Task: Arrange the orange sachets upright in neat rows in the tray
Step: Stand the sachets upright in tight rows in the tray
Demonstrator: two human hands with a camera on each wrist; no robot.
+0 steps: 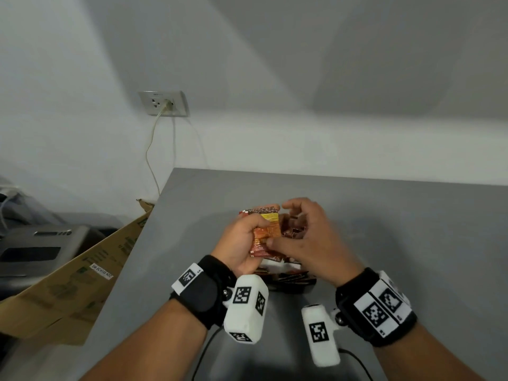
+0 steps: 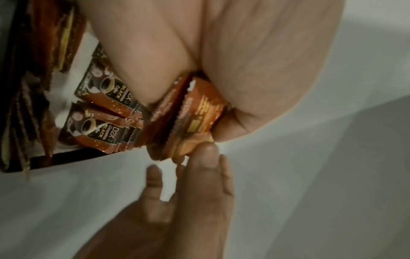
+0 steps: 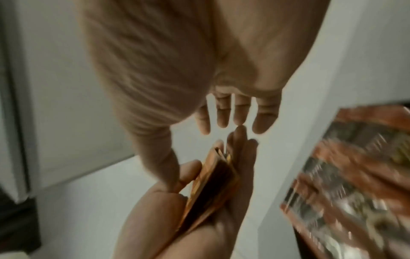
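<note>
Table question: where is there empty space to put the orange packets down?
The grey table is bare to the right of the right hand, and along the back edge by the wall. It is crowded in the middle, where the left hand holds a stack of sachets over the tray.

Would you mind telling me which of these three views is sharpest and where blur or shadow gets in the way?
Head view: sharpest, evenly lit, the hands' soft shadow on the grey table, straight edges bowed by the wide lens. Left wrist view: the printed sachets in the tray are readable, the stack of sachets softer, the left hand overexposed. Right wrist view: the tray is motion-smeared, the right hand soft.
</note>
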